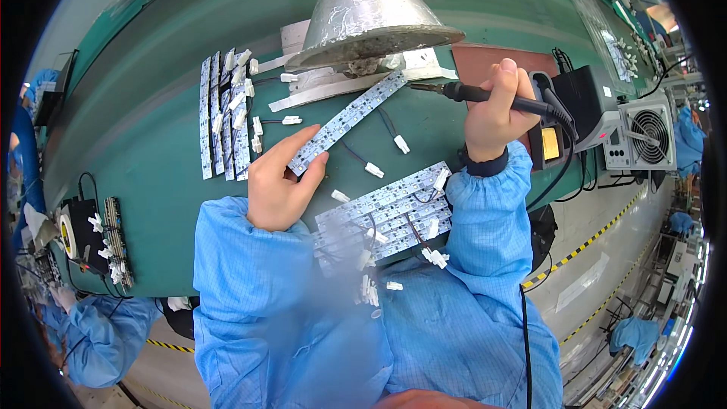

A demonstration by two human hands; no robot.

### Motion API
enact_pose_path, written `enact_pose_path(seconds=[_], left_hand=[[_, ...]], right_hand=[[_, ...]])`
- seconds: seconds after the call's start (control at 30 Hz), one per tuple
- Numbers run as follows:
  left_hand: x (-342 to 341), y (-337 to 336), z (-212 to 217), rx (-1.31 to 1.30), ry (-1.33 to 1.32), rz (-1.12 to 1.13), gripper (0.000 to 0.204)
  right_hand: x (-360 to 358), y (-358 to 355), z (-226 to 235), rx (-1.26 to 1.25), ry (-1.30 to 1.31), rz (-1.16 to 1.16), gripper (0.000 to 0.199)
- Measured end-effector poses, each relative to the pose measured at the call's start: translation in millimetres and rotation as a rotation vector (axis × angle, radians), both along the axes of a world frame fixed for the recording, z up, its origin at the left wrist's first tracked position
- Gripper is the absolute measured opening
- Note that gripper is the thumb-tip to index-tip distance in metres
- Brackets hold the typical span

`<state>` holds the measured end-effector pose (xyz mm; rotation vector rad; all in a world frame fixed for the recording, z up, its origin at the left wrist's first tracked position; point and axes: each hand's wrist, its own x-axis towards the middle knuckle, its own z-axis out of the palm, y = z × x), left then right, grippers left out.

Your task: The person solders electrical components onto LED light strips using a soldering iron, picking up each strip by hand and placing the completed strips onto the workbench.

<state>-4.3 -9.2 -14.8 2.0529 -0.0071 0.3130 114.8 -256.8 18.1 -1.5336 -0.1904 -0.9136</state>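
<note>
My left hand [284, 178] pinches the near end of a long white LED circuit board strip [350, 121], tilted up toward the far right. Two wires with white connectors [400, 144] trail from the strip. In my right hand [496, 110] is a soldering iron [485, 95], its tip pointing left and close to the strip's far end; whether they touch I cannot tell. Just beyond the tip hangs the foil-covered fume hood [371, 15]. Several more LED strips [386, 208] with wires and white connectors lie in front of me, below the held strip.
Another group of LED strips [221, 117] lies on the green mat [159, 212] at the left. To the right stand a black soldering station [583, 102], a yellow sponge [550, 144] and a fan unit [647, 136]. A co-worker's blue sleeve [110, 337] shows at lower left.
</note>
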Motion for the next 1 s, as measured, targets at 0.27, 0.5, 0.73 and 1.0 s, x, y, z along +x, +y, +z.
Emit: enact_pose_path(seconds=[0.27, 0.5, 0.73, 1.0], left_hand=[[-2, 3, 2, 0.011, -0.002, 0.006, 0.038], [-3, 3, 6, 0.015, -0.009, 0.003, 0.038], [-3, 2, 7, 0.023, -0.013, 0.006, 0.038], [-3, 0, 11, 0.007, -0.002, -0.016, 0.036]], right_hand=[[1, 2, 0, 0.019, 0.073, 0.025, 0.041], [1, 6, -1, 0.016, 0.087, 0.022, 0.041], [3, 6, -2, 0.020, 0.079, 0.014, 0.043], [3, 7, -3, 0.030, 0.070, 0.020, 0.045]])
